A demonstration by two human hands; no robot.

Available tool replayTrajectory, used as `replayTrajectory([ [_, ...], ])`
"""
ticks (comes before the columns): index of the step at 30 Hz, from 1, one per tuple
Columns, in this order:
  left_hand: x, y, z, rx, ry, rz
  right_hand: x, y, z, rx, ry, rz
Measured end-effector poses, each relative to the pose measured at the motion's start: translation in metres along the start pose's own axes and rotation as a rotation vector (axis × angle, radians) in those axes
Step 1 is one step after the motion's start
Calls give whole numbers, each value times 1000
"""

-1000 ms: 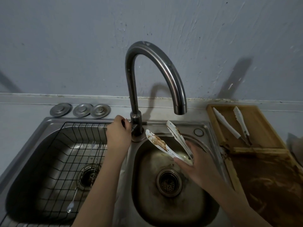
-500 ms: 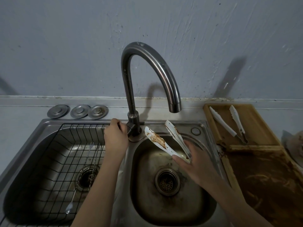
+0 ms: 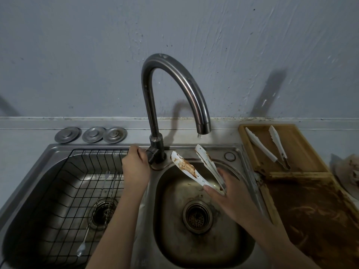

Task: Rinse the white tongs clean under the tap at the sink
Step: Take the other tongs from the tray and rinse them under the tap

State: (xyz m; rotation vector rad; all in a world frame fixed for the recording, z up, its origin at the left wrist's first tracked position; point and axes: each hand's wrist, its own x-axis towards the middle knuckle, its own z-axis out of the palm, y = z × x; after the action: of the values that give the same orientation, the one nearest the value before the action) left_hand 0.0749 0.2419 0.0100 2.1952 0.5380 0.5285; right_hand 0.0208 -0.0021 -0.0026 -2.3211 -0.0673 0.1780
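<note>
Site: a double-bowl stainless steel sink [image 3: 236,150] against a grey painted wall. The left bowl holds a black wire basket [image 3: 77,171] in which thin long-handled metal utensils [image 3: 103,193] lie. Three round metal discs [image 3: 93,134] sit in a row on the counter behind it. To the right of the sink stands a wooden tray [image 3: 303,144] carrying a second pair of white tongs [image 3: 260,145], arms splayed. In front of the tray lies a wooden board smeared heavily with brown residue [image 3: 310,210].

A dark curved gooseneck metal tap [image 3: 182,74] rises between the bowls, its spout over the right bowl. A single drop hangs at the spout mouth; no stream is visible. The right bowl is stained, with a round metal drain strainer [image 3: 197,216] at its centre.

The left hand [image 3: 136,166] is at the tap base, fingers curled just beside the short lever [image 3: 152,154]. The back of the hand hides the contact, so a closed hold cannot be confirmed.

The right hand [image 3: 231,199] pinches the white plastic tongs streaked with brown residue [image 3: 186,167] at the hinge end, between nearly straight fingers and thumb. The tongs extend up and away from the hand over the right bowl, arms spread apart. The farther tip lies just below the spout; the nearer, dirtier arm points toward the tap base.
</note>
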Motion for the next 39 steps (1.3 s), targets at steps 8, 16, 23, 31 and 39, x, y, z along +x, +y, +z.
replayTrajectory([
  [8,-1,-3,1,-33,26,16,-1,-4,-1,-28,10,-2],
  [16,-35,4,8,-14,6,60,-3,-5,0,-56,6,6],
  [23,-124,36,32,-716,-576,-379,-6,-16,6,15,-96,29],
  [31,-98,37,38,-751,-588,-698,-10,-19,17,-73,-119,40],
  [39,-94,42,32,-779,-754,-659,-9,-18,13,-79,-120,32],
])
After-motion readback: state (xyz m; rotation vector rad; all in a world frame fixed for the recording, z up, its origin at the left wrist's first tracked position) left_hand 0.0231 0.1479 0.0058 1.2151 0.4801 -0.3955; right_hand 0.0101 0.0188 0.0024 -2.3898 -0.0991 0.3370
